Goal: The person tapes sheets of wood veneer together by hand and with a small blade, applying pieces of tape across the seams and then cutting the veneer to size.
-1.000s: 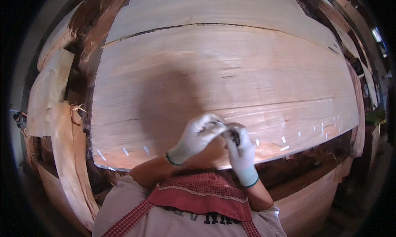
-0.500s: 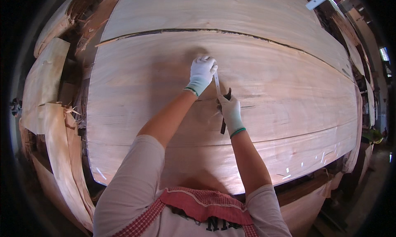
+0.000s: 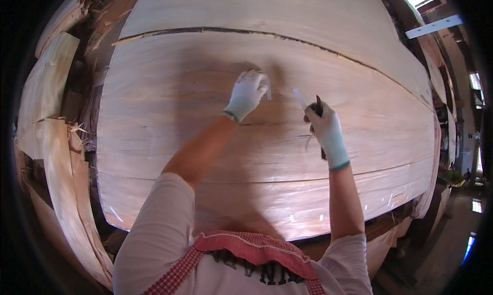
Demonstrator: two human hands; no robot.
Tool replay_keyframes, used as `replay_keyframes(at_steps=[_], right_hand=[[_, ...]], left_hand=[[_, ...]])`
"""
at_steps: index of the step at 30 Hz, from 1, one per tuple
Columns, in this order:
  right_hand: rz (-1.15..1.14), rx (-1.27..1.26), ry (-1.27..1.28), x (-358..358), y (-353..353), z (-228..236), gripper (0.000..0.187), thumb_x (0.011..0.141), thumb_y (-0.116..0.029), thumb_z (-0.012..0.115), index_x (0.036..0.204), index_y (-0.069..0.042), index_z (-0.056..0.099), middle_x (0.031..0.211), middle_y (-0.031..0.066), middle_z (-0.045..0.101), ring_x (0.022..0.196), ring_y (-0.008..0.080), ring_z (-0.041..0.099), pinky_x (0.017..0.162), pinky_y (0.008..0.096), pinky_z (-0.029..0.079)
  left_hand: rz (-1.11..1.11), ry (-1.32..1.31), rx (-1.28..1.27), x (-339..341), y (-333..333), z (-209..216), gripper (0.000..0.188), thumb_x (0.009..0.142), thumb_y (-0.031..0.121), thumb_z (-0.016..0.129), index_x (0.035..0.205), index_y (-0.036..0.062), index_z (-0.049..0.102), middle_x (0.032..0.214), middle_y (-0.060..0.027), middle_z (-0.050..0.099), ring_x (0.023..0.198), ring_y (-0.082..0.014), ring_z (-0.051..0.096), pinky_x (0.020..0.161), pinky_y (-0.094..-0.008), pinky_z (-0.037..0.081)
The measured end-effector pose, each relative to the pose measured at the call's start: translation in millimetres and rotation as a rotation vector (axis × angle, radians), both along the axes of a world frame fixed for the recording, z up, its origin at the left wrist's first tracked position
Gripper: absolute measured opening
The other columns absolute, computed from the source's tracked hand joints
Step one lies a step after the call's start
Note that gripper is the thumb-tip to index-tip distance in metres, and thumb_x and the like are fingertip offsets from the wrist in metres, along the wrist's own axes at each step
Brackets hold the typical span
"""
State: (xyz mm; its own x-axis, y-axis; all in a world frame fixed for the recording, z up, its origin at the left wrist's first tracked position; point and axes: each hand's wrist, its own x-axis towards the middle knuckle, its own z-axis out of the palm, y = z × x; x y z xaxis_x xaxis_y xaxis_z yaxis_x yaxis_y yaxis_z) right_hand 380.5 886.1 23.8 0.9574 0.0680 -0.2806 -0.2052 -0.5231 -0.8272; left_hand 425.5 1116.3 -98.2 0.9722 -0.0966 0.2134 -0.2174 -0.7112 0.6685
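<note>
A broad sheet of pale wood veneer lies in front of me. My left hand, in a white glove, is closed in a pinch on a short strip of white tape just above the veneer. To its right, my gloved right hand is closed around a dark, slim tool whose exact kind is hidden by the fingers. From the same hand a second length of whitish tape sticks out toward the far left. A gap separates the two strips. A thin pale strand hangs beside the right fingers.
A long dark-and-tan stick lies across the veneer's far part. Dark seams or cracks run across the sheet. Stacked veneer pieces with ragged edges stand at the left. At the upper right is a white metal bar.
The white tape stretched between my hands is now in two separate pieces. My right hand has moved right with the dark tool; my left hand stays nearly in place.
</note>
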Motion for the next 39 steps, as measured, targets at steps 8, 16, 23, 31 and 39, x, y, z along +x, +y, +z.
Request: replay_keyframes(at_steps=[8,16,23,31,39], right_hand=[[0.228,0.133,0.009,-159.7,47.5,3.7,0.015,0.092,-0.011,0.062,0.104,-0.002,0.061,0.077,0.0019,0.064,0.071,0.0096,0.058,0.061,0.0247,0.047],[0.366,0.367,0.252,-255.1,129.6,-25.0,0.012,0.091,-0.011,0.062,0.096,-0.001,0.061,0.076,0.0016,0.063,0.063,0.0066,0.056,0.057,0.0224,0.045],[0.494,0.264,0.255,-265.2,231.1,-73.1,0.016,0.089,-0.016,0.063,0.09,0.0,0.06,0.073,0.0059,0.063,0.066,0.0134,0.058,0.06,0.0281,0.045],[0.245,0.264,0.107,-172.1,408.2,-110.0,0.021,0.087,-0.018,0.062,0.087,0.003,0.058,0.07,0.0117,0.061,0.061,0.0217,0.058,0.058,0.0351,0.045],[-0.046,0.235,0.241,-114.6,483.9,-127.7,0.027,0.087,-0.023,0.063,0.082,0.003,0.063,0.068,0.008,0.061,0.065,0.0195,0.059,0.06,0.0349,0.046]], left_hand=[[-0.045,0.578,-1.254,-219.1,4.7,110.2,0.017,0.097,0.014,0.054,0.108,0.0023,0.059,0.102,-0.0044,0.062,0.094,-0.0129,0.059,0.083,-0.0284,0.049],[0.515,0.157,-0.727,-338.6,84.6,107.1,0.009,0.093,0.008,0.058,0.099,0.0018,0.059,0.084,-0.0015,0.062,0.069,-0.0068,0.054,0.063,-0.0225,0.046],[0.677,0.026,-0.529,-348.2,205.2,52.4,0.01,0.092,0.012,0.06,0.095,0.0023,0.061,0.083,-0.0057,0.064,0.073,-0.0126,0.06,0.064,-0.0274,0.048],[0.666,-0.153,0.054,-194.0,372.6,18.6,0.016,0.084,0.021,0.064,0.092,0.0065,0.062,0.091,-0.013,0.063,0.093,-0.0346,0.058,0.081,-0.0455,0.043],[0.578,-0.272,0.224,-103.9,432.2,-16.1,0.023,0.081,0.026,0.066,0.095,0.009,0.062,0.105,-0.0097,0.062,0.104,-0.0335,0.055,0.092,-0.0464,0.04]])
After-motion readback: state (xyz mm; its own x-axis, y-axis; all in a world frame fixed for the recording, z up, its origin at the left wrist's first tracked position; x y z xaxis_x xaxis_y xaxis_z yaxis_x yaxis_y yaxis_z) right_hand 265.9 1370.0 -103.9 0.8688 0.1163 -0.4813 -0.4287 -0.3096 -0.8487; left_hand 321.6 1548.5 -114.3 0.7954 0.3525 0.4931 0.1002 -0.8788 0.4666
